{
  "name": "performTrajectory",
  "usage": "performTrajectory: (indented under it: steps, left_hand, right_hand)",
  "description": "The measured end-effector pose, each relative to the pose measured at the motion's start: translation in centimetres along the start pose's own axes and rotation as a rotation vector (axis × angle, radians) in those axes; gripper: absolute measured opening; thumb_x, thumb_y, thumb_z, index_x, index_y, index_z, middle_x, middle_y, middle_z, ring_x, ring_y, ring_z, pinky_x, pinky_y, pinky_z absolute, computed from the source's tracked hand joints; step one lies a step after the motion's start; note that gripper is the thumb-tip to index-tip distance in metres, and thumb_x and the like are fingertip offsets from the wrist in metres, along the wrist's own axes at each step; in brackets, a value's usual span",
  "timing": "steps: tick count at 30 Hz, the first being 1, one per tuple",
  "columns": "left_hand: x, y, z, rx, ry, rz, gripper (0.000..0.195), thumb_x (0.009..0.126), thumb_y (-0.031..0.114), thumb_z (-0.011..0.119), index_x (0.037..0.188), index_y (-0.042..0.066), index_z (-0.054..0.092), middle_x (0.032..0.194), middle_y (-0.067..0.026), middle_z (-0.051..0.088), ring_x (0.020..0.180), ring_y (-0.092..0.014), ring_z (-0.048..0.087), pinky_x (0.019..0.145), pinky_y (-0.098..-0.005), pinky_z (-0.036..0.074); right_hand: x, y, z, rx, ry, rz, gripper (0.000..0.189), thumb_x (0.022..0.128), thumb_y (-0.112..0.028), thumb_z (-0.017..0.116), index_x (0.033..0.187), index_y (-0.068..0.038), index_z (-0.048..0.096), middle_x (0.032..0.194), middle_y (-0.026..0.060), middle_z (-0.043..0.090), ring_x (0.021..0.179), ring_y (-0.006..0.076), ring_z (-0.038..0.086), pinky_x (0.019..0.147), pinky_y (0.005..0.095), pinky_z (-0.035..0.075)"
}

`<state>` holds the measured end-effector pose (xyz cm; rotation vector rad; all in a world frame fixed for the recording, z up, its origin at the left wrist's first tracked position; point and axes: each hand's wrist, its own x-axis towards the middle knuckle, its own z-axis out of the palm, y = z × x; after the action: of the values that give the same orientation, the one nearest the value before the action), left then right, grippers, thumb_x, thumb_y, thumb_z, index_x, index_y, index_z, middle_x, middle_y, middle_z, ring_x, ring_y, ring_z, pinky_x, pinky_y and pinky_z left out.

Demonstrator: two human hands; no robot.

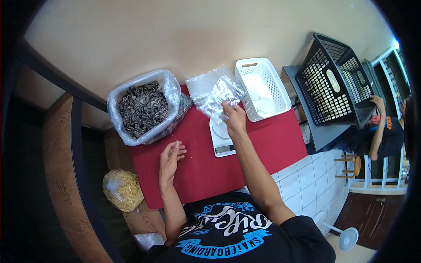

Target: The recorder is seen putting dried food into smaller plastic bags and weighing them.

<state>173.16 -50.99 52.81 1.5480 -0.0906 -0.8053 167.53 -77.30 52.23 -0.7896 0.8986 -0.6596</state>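
My right hand [236, 121] grips the edge of a crumpled clear plastic bag [219, 104] with thumb and fingers. The bag overlaps a flat stack of clear plastic bags [199, 86] by the wall. Below that hand, a white kitchen scale [219, 142] rests on the red tabletop [200, 176], its round plate partly covered by the bag. My left hand [171, 160] hovers empty over the red top, fingers loosely apart. Nearest to it is a plastic-lined bin [115, 126] full of dark spiral-patterned chips [144, 105].
A white perforated basket [245, 107] stands right of the bags, with a pale washed-out interior. Beyond it, a person's hand [378, 102] touches a large black crate [324, 95] on a dark table [317, 138]. A bag of yellow snack sticks [123, 190] sits at lower left.
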Motion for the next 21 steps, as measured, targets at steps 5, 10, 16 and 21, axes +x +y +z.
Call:
performTrajectory:
  steps: [5,10,16,21]
  left_hand:
    - [-0.4,6.1,7.6,0.061,-0.040,0.298,0.036,0.103,0.024,0.059,0.127,-0.002,0.060,0.118,-0.0135,0.066,0.105,-0.018,0.065,0.088,-0.0290,0.053]
    - [0.7,8.6,14.8,0.208,-0.285,0.311,0.018,0.099,0.014,0.064,0.104,-0.002,0.069,0.093,-0.0079,0.072,0.088,-0.014,0.067,0.080,-0.0268,0.051]
    - [-1.3,7.8,16.8,0.550,-0.323,0.415,0.014,0.090,0.011,0.070,0.087,-0.003,0.070,0.079,-0.0102,0.071,0.075,-0.012,0.065,0.067,-0.0298,0.050]
    - [-4.4,5.3,18.3,0.563,-0.293,0.448,0.013,0.087,0.010,0.072,0.091,-0.003,0.071,0.086,-0.0151,0.072,0.079,-0.026,0.069,0.074,-0.0354,0.052]
  right_hand:
    - [-5.8,-4.1,-6.2,-0.313,-0.453,0.038,0.021,0.091,-0.014,0.073,0.104,0.003,0.071,0.082,0.0035,0.066,0.071,0.0102,0.059,0.066,0.0269,0.048]
    - [-7.3,-7.1,-11.0,-0.375,-0.616,0.098,0.028,0.088,-0.009,0.075,0.112,0.002,0.068,0.091,0.0050,0.066,0.080,0.0110,0.061,0.071,0.0267,0.051]
    - [-5.3,-12.8,-15.9,-0.508,-0.810,-0.058,0.031,0.089,-0.003,0.071,0.118,0.003,0.067,0.101,0.0101,0.068,0.090,0.0142,0.065,0.078,0.0290,0.055]
    - [-5.7,-13.6,-15.8,-0.833,-0.980,-0.054,0.014,0.090,-0.004,0.067,0.097,0.006,0.073,0.076,0.0115,0.071,0.069,0.0121,0.066,0.065,0.0280,0.053]
